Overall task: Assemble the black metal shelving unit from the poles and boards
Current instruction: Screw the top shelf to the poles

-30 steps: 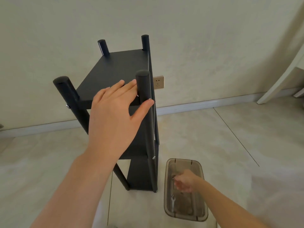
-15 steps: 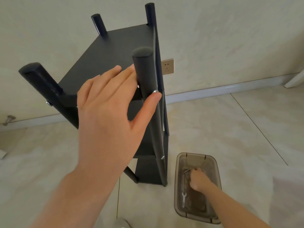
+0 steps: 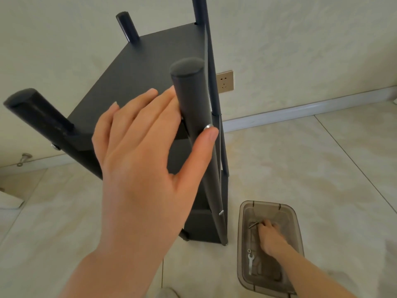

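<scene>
**Item:** black metal shelving unit [image 3: 204, 226]. Stands upright on the tiled floor [image 3: 300, 158], centre of frame, with lower tiers running down toward bottom centre. Top board [image 3: 139, 67] fitted between four poles: near pole [image 3: 191, 104] at centre, left pole [image 3: 36, 117] at the left edge, far poles [image 3: 127, 26] along the top. Silver screw head [image 3: 208, 126] on the near pole, level with the top board; second screw head [image 3: 221, 212] lower down the same pole.

**Hands.**
- Left hand [image 3: 139, 168]: large in the centre foreground, spread and unclenched. Fingers straight against the near pole and the board edge, thumb tip on the pole's other side just below the upper screw head. Braces rather than wraps.
- Right hand [image 3: 270, 237]: lower right, reaching down inside the clear plastic box [image 3: 268, 203], fingers bent over a small metal piece [image 3: 254, 224]. Cannot tell whether gripped or merely touched.
- Small wrench [image 3: 250, 261] lying loose in the same box.

**Handling, as judged.**
- Rigid, hard and smooth-painted, so likely slippery under a flat palm.
- Tall and narrow, so probably tips easily under a sideways push, more so with joints not fully tightened.
- Best taken by a pole close to a board joint, or by a board edge, not by a pole tip.
- Paint liable to scratch against the tile.

**Surroundings.** Wall socket [image 3: 224, 81] just right of the unit; skirting board [image 3: 300, 110] along the wall.
</scene>
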The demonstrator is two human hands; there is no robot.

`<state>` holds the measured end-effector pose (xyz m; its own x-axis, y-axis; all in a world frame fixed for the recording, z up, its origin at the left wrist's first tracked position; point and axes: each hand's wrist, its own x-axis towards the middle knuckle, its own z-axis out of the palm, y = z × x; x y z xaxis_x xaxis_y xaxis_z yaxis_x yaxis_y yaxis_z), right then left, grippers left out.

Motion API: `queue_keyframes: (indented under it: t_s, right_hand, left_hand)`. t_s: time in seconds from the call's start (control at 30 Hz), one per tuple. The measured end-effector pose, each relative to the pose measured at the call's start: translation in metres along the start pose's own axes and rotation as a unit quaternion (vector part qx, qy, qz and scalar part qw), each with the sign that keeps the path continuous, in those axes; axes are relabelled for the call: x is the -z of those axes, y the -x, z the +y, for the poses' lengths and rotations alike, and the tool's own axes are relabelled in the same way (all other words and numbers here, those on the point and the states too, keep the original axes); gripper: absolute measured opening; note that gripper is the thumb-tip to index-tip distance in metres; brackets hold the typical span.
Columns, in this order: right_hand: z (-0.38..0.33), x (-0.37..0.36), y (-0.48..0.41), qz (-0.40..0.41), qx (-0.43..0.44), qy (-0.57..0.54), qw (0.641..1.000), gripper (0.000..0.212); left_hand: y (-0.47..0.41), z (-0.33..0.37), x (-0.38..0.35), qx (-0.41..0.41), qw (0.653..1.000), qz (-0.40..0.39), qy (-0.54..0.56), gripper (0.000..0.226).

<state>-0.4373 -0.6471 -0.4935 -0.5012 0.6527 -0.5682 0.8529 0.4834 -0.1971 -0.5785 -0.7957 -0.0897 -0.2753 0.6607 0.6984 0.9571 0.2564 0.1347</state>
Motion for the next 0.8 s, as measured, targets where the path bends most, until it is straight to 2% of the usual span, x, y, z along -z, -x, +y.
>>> queue_keyframes:
  t_s: [0.2, 0.4, 0.57, 0.8]
  right_hand:
    - [0.007, 0.001, 0.0, 0.048, -0.017, -0.046, 0.998, 0.032]
    - [0.016, 0.007, 0.004, 0.1, 0.009, -0.079, 0.992, 0.022]
    - [0.022, 0.019, 0.01, 0.107, 0.031, -0.053, 0.992, 0.016]
    - [0.046, 0.048, 0.006, 0.11, 0.047, 0.047, 0.992, 0.013]
  left_hand:
    - [-0.002, 0.0, 0.0, -0.018, 1.0, 0.006, -0.005, 0.048]
    - [-0.002, -0.001, 0.0, -0.02, 1.0, 0.002, 0.0, 0.042]
    - [-0.001, 0.001, 0.001, 0.004, 1.0, 0.001, 0.009, 0.035]
    - [-0.002, 0.002, 0.001, 0.016, 1.0, 0.003, 0.026, 0.033]
